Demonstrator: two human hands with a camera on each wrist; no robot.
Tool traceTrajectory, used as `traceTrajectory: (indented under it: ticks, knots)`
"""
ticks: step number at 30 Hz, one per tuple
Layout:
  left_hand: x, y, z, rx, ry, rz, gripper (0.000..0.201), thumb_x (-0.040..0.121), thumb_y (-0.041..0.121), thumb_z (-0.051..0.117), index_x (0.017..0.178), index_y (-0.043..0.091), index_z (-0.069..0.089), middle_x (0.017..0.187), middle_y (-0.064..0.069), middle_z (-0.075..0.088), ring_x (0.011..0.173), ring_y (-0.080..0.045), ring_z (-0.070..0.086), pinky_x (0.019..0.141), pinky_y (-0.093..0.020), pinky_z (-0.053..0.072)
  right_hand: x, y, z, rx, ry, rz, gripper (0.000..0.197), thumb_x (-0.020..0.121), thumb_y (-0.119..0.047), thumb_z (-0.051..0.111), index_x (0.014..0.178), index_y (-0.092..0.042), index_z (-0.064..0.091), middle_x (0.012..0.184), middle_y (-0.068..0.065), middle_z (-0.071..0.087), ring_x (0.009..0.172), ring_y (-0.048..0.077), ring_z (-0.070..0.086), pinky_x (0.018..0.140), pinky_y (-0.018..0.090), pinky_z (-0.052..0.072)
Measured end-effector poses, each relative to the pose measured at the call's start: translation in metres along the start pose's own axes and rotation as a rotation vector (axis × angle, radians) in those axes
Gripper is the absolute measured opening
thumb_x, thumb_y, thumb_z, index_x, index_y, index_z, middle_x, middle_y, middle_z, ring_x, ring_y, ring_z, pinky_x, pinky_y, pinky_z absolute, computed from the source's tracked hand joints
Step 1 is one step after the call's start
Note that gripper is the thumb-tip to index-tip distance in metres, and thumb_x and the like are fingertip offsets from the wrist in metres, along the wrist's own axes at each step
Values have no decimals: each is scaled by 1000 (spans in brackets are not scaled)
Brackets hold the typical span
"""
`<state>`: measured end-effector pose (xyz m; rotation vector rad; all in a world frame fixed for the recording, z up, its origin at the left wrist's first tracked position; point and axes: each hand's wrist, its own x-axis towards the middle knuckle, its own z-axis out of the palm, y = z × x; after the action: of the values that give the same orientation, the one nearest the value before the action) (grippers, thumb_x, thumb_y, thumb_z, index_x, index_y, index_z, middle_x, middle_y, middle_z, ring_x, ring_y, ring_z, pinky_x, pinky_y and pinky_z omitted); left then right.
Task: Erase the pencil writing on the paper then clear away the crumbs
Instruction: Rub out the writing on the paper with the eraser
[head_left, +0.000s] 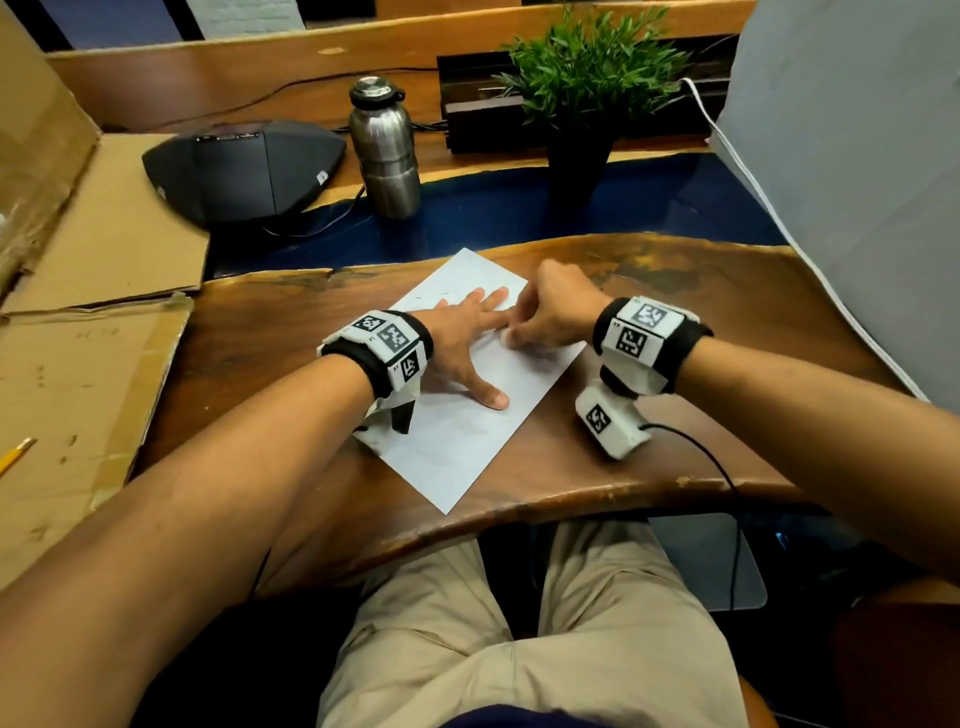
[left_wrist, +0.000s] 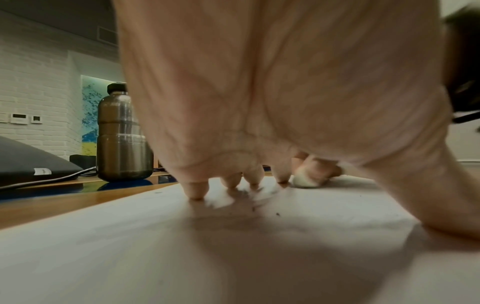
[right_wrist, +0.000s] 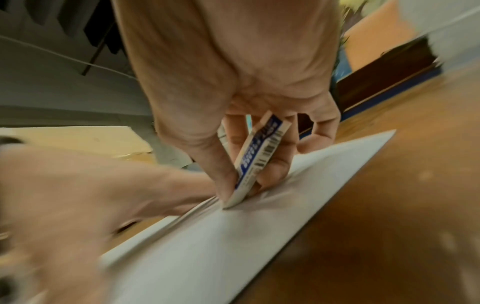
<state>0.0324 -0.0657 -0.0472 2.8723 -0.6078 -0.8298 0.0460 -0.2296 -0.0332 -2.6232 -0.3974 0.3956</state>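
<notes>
Wooden counter (head_left: 649, 452) holds the paper (head_left: 467, 436) — left hand (head_left: 462, 343) lies flat on it, fingers straight. Right hand (head_left: 550, 312) pinches the eraser (right_wrist: 257, 158), tip rubbing the sheet. Pushing too hard could crumple or rip it.

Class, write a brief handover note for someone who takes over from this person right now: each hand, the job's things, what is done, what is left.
Left hand: flat, fingers spread, pressing the paper down on the wooden desk.
Right hand: pinches the eraser, its tip on the paper beside the left fingertips.
Done: erasing is under way; dark crumbs lie on the sheet.
Left: faint pencil marks remain near the far edge; then clear the crumbs.
</notes>
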Motion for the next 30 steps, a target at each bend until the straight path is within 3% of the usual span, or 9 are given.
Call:
traceTrajectory:
  ticks: [2,5,10,13,17,21,25,28,30]
  knots:
    - [4,-3,3,-8,13,3,126,63,70,76,155,38,-5,164,6,-16,151,-18,-13,122,-50,-3,3,3,1,9,69,16,16,76,-25,83,69,-16,73,66,-3,65,71,13,59,50,19,38]
    - [4,-7,4,-53,21,6,135,60,71,77,156,32,-10,165,4,-11,150,-16,-13,121,-45,-5,-7,-8,19,-19,-17,-82,12,75,-24,81,74,-13,77,70,-2,69,72,14,61,56,22,42]
    - [-4,2,2,-54,18,-29,130,68,64,77,155,30,-13,164,5,-16,150,-18,-11,119,-40,-5,5,2,3,13,103,29,13,74,-25,83,76,-14,76,76,0,70,77,15,63,56,21,41]
    - [-5,1,0,-70,27,-21,132,66,63,79,156,29,-11,164,2,-12,151,-21,-8,119,-40,-3,-6,-11,21,-30,0,-96,13,74,-25,81,77,-13,77,76,0,71,72,14,61,54,21,39]
    - [-5,5,0,-36,16,-35,130,69,63,77,155,30,-15,164,4,-16,151,-19,-11,119,-41,-4,8,2,6,45,99,17,12,75,-25,83,75,-14,77,69,-2,67,67,10,59,49,17,37]
    - [2,-4,4,-43,19,0,136,60,70,77,155,31,-13,165,1,-12,150,-19,-13,121,-45,-5,-1,-6,16,-20,-35,-85,14,76,-26,82,75,-13,77,72,-1,70,70,12,60,52,18,39]
    - [1,-10,2,48,-63,65,134,61,70,77,154,38,-15,163,6,-17,150,-20,-13,121,-50,-4,15,14,-19,34,139,-36,17,78,-30,84,81,-14,79,79,1,73,72,11,64,61,24,53]
    - [-3,-19,2,63,-92,119,127,60,72,77,150,50,-9,164,11,-11,152,-23,-6,121,-57,4,15,29,-24,-10,11,-70,18,82,-31,81,87,-14,79,84,0,74,78,13,68,67,26,57]
    - [-12,-28,2,9,-12,167,116,72,56,78,155,42,-2,165,9,-5,152,-17,-5,123,-48,-1,12,38,-18,-29,-66,-72,20,84,-34,79,90,-15,79,86,-1,74,80,13,68,71,29,58]
